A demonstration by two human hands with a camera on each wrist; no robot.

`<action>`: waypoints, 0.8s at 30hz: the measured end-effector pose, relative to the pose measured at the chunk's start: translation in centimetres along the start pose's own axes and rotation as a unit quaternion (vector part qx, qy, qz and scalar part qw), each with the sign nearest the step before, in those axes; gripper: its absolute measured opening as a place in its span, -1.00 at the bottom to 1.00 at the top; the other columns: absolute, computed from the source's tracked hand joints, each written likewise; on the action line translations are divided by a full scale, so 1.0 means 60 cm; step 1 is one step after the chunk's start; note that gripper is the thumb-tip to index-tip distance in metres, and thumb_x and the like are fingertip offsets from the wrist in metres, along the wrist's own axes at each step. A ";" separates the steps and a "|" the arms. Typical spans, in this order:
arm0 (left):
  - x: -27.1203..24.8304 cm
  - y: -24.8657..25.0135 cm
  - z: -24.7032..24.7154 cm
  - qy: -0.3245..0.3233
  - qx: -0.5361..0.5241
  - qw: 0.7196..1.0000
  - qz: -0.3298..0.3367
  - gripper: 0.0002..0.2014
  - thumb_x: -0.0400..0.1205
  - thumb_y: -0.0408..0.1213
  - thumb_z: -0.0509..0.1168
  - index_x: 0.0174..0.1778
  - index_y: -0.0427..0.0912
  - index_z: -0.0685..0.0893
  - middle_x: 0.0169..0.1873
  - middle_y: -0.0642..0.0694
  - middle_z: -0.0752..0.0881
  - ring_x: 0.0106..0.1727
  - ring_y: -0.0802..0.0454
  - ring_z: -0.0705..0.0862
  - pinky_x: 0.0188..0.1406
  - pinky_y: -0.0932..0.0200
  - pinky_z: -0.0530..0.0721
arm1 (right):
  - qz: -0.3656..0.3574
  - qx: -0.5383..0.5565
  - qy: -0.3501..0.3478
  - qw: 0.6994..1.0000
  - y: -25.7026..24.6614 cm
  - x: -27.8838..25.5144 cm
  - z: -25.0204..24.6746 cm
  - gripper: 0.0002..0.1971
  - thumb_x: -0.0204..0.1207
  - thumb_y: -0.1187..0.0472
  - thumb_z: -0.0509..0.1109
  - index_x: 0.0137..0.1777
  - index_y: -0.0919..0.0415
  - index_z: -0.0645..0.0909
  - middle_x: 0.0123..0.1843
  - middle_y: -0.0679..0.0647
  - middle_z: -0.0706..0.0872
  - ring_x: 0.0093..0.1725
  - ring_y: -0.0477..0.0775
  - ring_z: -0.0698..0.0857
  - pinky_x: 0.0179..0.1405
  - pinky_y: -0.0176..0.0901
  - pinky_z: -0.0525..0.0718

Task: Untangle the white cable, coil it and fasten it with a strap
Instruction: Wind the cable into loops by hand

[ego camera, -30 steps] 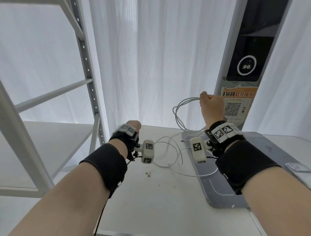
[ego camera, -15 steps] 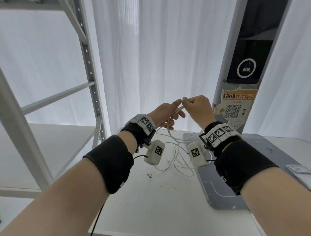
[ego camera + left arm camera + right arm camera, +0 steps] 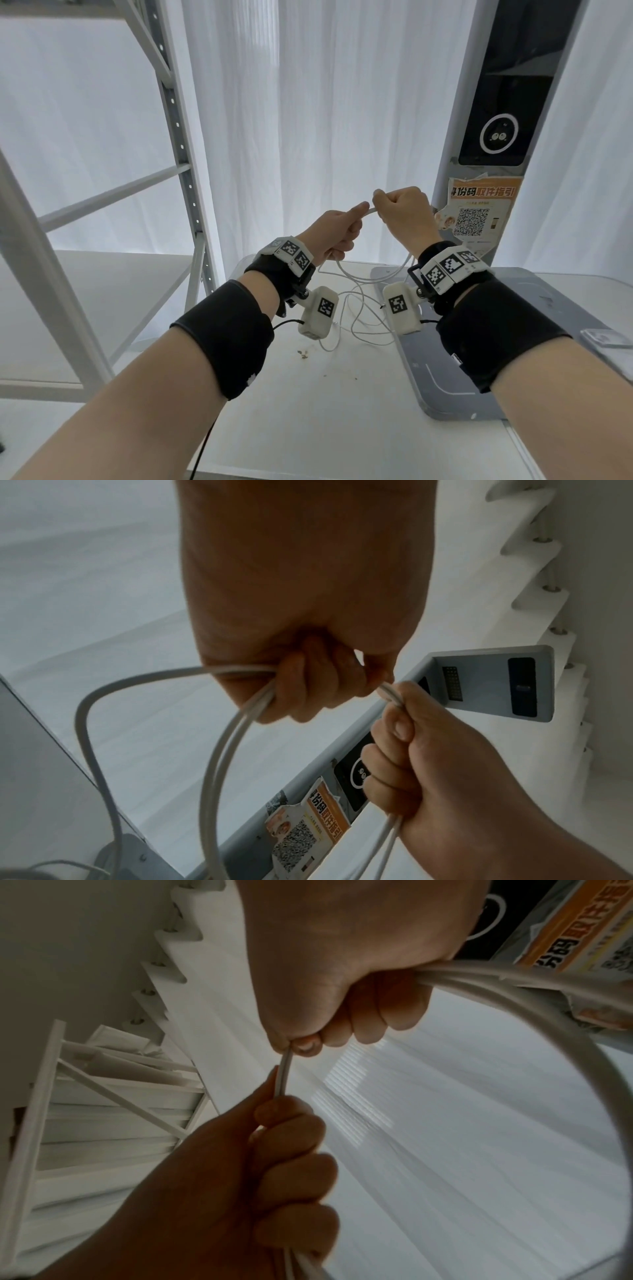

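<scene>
Above the white table, the thin white cable hangs in loose loops — part trails on the tabletop. The left hand and right hand, both fisted round its strands, nearly touch. Coiling seems underway — next, gather another loop evenly.

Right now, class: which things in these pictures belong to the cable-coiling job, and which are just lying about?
Belonging to the job:
- white cable, strands gripped by both hands, loose loops hanging to the table
- left hand
- right hand

Just lying about:
- white table
- grey tray
- metal shelving
- kiosk with QR poster
- crumbs

No strap is visible.
</scene>
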State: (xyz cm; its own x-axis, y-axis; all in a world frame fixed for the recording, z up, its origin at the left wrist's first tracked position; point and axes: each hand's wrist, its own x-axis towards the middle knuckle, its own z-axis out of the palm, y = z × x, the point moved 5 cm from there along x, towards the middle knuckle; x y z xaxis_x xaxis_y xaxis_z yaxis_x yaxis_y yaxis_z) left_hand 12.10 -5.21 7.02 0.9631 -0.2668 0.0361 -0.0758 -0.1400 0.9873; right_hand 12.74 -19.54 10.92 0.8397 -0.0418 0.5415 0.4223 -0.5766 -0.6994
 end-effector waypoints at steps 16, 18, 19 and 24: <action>0.013 -0.006 -0.009 0.074 -0.251 0.964 0.050 -0.52 0.77 0.06 0.18 -0.44 -0.01 0.24 -0.58 0.10 0.17 -0.62 0.17 0.09 -0.70 0.30 0.04 | 0.216 0.253 -0.027 0.943 0.052 -0.010 0.004 -0.50 0.74 -0.13 0.22 -0.42 0.10 0.43 -0.58 -0.03 0.36 -0.67 -0.03 0.26 -0.65 -0.31 0.19; 0.015 -0.009 -0.010 0.085 -0.286 0.953 0.049 -0.53 0.77 0.06 0.15 -0.42 -0.01 0.22 -0.59 0.10 0.15 -0.64 0.17 0.08 -0.70 0.29 0.02 | 0.245 0.304 -0.028 0.920 0.056 -0.016 0.009 -0.47 0.76 -0.15 0.20 -0.45 0.07 0.37 -0.61 -0.07 0.31 -0.67 -0.05 0.19 -0.62 -0.31 0.10; 0.015 -0.011 -0.011 0.094 -0.305 0.947 0.045 -0.53 0.78 0.06 0.14 -0.41 -0.01 0.23 -0.59 0.10 0.15 -0.65 0.18 0.08 -0.71 0.29 0.02 | 0.255 0.323 -0.031 0.911 0.057 -0.018 0.013 -0.45 0.76 -0.17 0.18 -0.45 0.06 0.35 -0.61 -0.07 0.29 -0.67 -0.06 0.16 -0.60 -0.31 0.06; 0.021 -0.022 -0.008 0.108 -0.380 0.918 0.030 -0.55 0.78 0.07 0.12 -0.39 -0.02 0.28 -0.59 0.09 0.18 -0.68 0.18 0.10 -0.74 0.31 0.03 | 0.285 0.391 -0.023 0.875 0.061 -0.025 0.026 -0.48 0.73 -0.23 0.22 -0.41 0.04 0.37 -0.57 -0.07 0.24 -0.63 -0.06 0.10 -0.65 -0.32 0.05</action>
State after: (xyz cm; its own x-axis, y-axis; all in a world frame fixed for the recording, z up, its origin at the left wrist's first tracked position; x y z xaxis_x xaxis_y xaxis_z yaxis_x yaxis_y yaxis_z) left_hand 13.53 -4.92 5.85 0.9980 -0.0456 0.0432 -0.0076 0.5958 0.8031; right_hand 13.54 -20.31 6.85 0.9951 -0.0983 -0.0054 0.0207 0.2623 -0.9648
